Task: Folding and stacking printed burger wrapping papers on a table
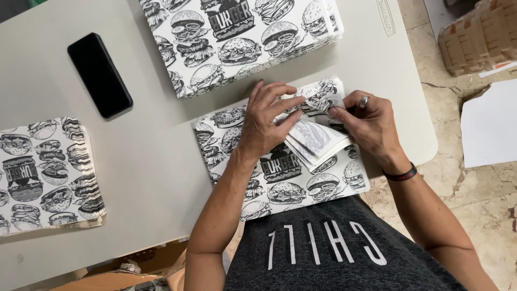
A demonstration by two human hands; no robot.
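Observation:
A stack of white paper sheets printed with black burger drawings [293, 183] lies on the grey table [151, 156] right in front of me. My left hand [264, 121] presses flat on the top sheets, fingers spread. My right hand [369, 121], with a ring and a dark wristband, pinches the folded-over edge of a few sheets [318, 137] at the stack's right side. The folded part shows its pale underside between both hands.
A second printed stack [237, 37] sits at the table's far edge, a third [46, 172] at the left. A black phone [99, 74] lies face up between them. Cardboard [479, 35] and a white sheet [490, 126] lie on the tiled floor to the right.

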